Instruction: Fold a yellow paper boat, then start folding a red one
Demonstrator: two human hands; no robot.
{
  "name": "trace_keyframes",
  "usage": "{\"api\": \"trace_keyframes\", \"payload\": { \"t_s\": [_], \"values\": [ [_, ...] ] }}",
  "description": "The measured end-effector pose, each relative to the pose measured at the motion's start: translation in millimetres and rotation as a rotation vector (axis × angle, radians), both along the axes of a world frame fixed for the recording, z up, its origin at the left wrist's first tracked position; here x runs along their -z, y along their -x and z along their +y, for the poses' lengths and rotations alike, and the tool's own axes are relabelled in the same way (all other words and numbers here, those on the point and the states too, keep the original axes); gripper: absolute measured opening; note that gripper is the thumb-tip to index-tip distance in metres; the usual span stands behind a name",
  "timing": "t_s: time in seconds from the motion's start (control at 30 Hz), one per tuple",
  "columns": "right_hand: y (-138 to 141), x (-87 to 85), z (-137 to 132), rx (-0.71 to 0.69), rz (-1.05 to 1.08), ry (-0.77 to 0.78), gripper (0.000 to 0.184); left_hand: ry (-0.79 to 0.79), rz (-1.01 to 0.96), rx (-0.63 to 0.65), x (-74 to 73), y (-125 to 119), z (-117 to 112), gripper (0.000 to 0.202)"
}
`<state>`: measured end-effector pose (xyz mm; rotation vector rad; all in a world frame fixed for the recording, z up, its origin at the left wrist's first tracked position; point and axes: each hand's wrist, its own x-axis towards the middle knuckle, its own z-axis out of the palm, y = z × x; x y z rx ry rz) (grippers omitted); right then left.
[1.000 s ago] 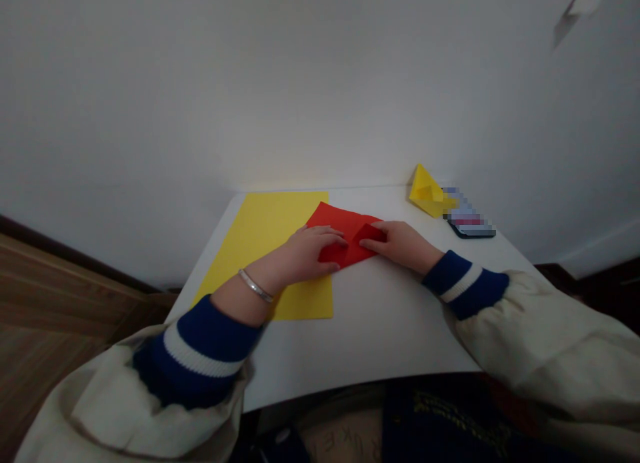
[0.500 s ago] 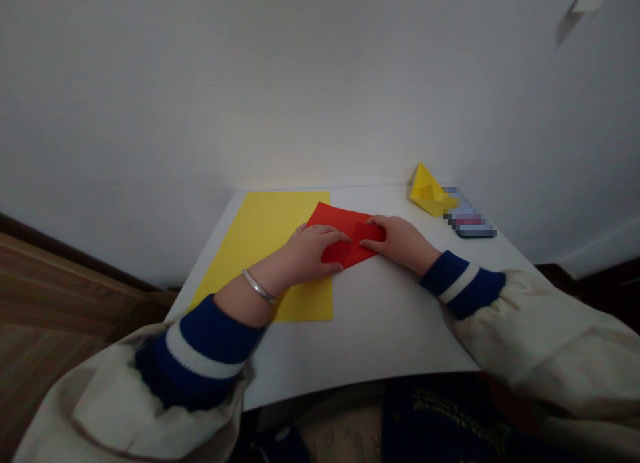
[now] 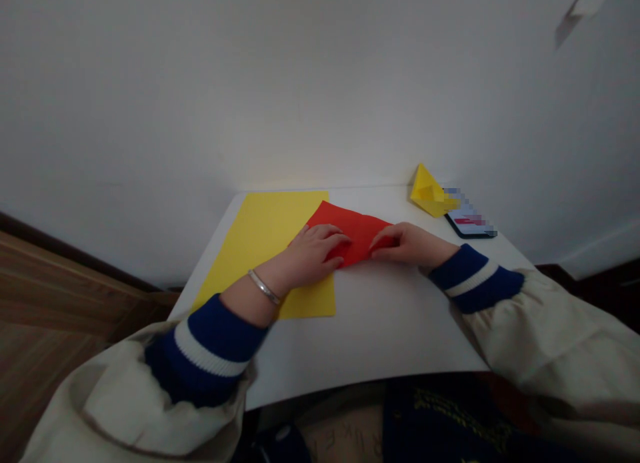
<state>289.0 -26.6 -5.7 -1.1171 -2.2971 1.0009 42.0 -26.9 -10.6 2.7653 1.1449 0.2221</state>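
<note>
A folded piece of red paper [image 3: 350, 223] lies on the table, its left part over a sheet of yellow paper [image 3: 265, 229]. My left hand [image 3: 316, 253] rests on the left part of the red paper, fingers curved over it and pressing it down. At the right part, my right hand [image 3: 400, 244] has its thumb and fingers closed on the red paper. Parts of the paper under both hands are hidden.
A folded yellow paper shape [image 3: 430, 193] stands at the back right of the white table [image 3: 380, 336]. Beside it lies a phone [image 3: 470, 223] with a blurred screen. The wall [image 3: 320, 89] rises directly behind the table, and wooden furniture [image 3: 60, 303] is at the left.
My right hand has moved a little right and toward me. The red flap between my hands now lies unfolded to the right, showing a smoother red surface. My left hand has barely moved.
</note>
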Motion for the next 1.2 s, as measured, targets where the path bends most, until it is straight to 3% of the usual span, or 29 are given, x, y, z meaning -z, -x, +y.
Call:
{"api": "trace_keyframes", "payload": {
  "t_s": [0.17,0.4,0.67,1.03,1.2],
  "values": [
    [-2.0,-2.5,0.2,-0.149,-0.016,-0.033,0.024,0.007,0.079,-0.039,2.4,-0.8,-1.8,0.051],
    [6.3,-7.8,-4.8,0.152,-0.255,-0.053,0.031,0.112,0.185,-0.070,-3.6,-4.7,-3.0,0.059],
    [12.7,0.3,1.1,0.315,-0.374,-0.252,0.029,0.205,0.181,-0.115,-11.4,-12.2,-6.6,0.062],
    [11.7,9.0,13.1,0.340,-0.463,-0.292,0.035,0.165,0.109,-0.104,-5.0,-12.1,-4.7,0.063],
    [12.9,11.0,12.6,0.372,-0.471,-0.322,0.035,0.166,0.139,-0.080,-8.6,-14.5,-5.6,0.059]
  ]
}}
